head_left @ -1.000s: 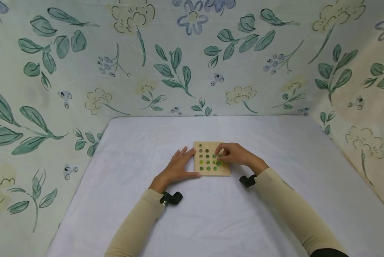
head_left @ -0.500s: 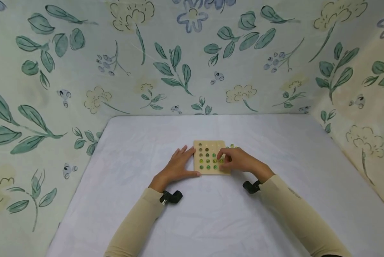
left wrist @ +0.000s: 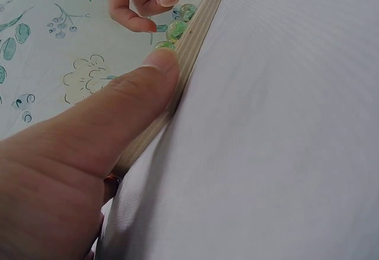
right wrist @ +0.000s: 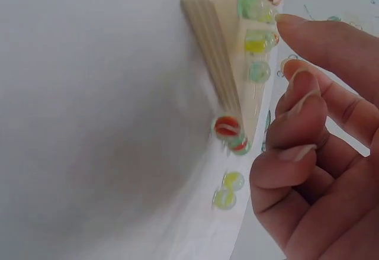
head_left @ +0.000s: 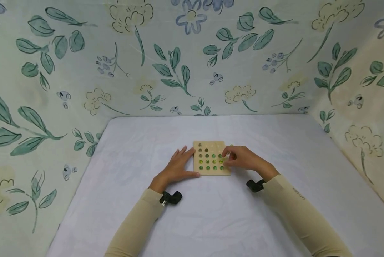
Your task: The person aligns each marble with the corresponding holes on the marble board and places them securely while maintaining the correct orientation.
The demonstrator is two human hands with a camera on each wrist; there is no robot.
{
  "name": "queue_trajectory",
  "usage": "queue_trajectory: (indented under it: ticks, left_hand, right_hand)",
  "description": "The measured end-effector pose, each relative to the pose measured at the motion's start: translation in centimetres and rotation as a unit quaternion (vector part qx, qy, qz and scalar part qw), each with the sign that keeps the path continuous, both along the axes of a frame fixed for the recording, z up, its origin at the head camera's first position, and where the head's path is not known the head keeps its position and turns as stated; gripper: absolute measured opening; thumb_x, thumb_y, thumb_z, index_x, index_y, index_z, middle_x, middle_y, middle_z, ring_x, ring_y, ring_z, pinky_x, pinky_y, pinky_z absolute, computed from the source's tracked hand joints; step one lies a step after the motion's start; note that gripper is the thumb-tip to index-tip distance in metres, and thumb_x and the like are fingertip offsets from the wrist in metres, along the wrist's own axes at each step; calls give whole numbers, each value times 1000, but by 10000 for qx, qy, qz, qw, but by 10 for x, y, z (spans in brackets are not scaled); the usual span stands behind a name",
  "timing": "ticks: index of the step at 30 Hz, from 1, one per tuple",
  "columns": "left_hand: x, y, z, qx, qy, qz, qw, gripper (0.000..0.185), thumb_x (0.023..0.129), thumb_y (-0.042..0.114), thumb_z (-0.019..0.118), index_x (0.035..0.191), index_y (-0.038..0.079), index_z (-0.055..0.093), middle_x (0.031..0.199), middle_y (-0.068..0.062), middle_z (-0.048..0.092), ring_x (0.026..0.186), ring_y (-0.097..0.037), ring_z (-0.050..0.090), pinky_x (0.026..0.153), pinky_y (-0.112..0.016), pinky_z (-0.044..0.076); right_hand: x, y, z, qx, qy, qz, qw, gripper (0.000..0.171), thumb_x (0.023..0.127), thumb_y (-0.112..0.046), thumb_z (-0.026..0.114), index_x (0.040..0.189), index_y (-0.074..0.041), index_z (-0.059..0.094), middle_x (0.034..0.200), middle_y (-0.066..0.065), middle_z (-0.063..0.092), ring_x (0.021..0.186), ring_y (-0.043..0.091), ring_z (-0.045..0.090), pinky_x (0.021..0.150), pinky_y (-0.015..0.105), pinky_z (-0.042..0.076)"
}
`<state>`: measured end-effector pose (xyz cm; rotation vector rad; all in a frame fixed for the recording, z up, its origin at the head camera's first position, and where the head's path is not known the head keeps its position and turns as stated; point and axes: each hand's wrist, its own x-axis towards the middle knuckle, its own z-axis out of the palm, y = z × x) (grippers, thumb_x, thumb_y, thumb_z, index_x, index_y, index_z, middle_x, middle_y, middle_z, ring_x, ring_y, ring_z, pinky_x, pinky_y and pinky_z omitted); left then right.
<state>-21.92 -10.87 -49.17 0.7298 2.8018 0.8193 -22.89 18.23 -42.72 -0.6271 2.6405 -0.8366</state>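
Wooden board: pale tan, layered ply stripes on the edge in the wrist views. Marbles on board: mostly green, a few yellow-green; clear glass with green or yellow swirls up close. Loose marbles on the cloth at 3 o'clock of the board: two clear with red-orange swirl, two with yellow-green swirl. Tablecloth: plain white, faint lilac tint. Backdrop, 9 through 12 to 3 o'clock: cream with teal-green leaves, pale yellow outlined flowers, blue-grey blossoms and berries. Sleeves: beige. Wrist mounts: black.
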Motion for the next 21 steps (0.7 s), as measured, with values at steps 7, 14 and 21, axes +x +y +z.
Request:
queue_trajectory:
  ticks: [7,14,21]
  left_hand:
    - [0,0,-1,19,43,6,10000,106,74,66,70,155,17,23,159,3,23,148,-17,5,119,-35,-4]
    - [-1,-1,-4,-49,61,-33,10000,107,74,69,68,155,17,22,159,4,22,148,-16,4,119,-34,-4]
    - [-2,-1,-4,2,112,-18,9999,107,73,68,69,154,16,24,158,4,23,148,-16,5,119,-34,-4]
  right_hand:
    - [-6,15,-1,133,-25,-276,9995,25,85,-19,74,107,-14,64,75,3,56,67,17,50,58,28,43]
    - [-9,27,-5,151,8,-437,9989,28,85,-25,75,109,-14,64,77,4,57,68,18,49,59,29,43]
    - [-9,30,-4,40,-39,-456,9989,28,86,-24,74,109,-12,63,77,5,57,68,19,49,60,30,42]
